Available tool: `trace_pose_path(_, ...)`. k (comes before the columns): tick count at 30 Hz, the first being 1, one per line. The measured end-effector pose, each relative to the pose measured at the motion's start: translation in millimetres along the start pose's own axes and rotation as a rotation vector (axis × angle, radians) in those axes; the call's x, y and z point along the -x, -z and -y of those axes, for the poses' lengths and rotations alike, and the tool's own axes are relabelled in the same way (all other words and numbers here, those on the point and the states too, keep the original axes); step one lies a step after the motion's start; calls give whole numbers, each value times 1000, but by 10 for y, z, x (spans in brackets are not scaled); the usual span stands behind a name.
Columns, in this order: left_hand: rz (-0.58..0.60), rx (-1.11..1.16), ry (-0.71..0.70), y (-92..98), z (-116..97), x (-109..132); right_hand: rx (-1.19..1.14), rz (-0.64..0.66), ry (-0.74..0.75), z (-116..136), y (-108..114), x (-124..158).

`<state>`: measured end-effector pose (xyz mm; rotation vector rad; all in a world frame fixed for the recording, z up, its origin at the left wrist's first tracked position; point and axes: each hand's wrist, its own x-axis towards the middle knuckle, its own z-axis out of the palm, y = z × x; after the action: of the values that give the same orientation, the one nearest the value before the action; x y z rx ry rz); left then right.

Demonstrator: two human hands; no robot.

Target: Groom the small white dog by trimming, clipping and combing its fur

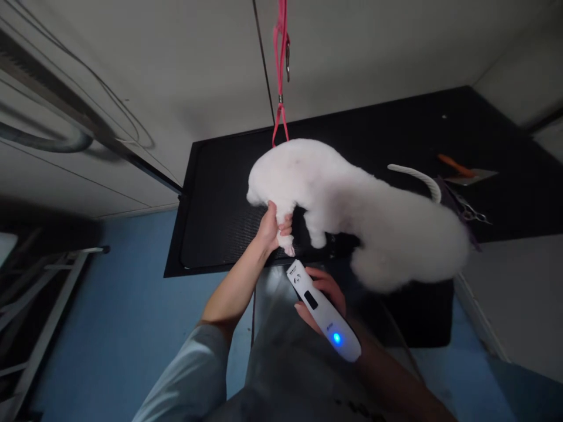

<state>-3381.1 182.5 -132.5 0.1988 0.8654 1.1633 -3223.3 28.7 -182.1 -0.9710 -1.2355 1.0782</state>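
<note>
A small white fluffy dog (347,205) stands on a black grooming table (220,205), tied by a pink leash (280,70) that hangs from above. My left hand (272,225) is closed round the dog's front paw and lifts it at the table's near edge. My right hand (323,293) grips a white electric clipper (323,310) with a blue light lit. The clipper's head points up at the lifted paw, just below it. The dog's head is turned away and hidden.
A slicker brush with an orange handle (466,171), a white curved tool (417,176) and scissors (472,212) lie on the table's right side. The floor (123,316) is blue. A metal frame (39,293) stands at the left, and hoses run along the wall.
</note>
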Motion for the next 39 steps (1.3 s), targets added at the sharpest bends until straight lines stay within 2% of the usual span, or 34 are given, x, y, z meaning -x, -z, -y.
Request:
trace_pose_path(3,-20,7,-11,-48,55,43,109,-15,145,-74,1,-19)
trace_pose_path(7,31,22,-60,-96,96,108,181,44,322,-122,-40,-57)
trace_pose_path(10,58,27,-103,-141,112,144,233,118,384,-174,-62,-87)
trace_pose_path(15,15,55,-108,-209,133,181,317,172,533,-267,-32,-149)
trace_pose_path(17,4,64,-100,-228,137,190,266,183,499,-271,-9,-158)
trace_pose_path(21,-27,87,-57,-248,129,180,105,223,222,-219,32,-118)
trace_pose_path(23,-41,98,-28,-245,121,162,53,209,151,-183,41,-87)
trace_pose_path(29,-50,118,62,-198,123,94,-88,-40,72,-126,0,-108)
trace_pose_path(35,-32,117,118,-155,147,57,-121,45,52,-110,17,-129)
trace_pose_path(39,12,109,103,-111,182,39,-104,113,113,-53,51,-128)
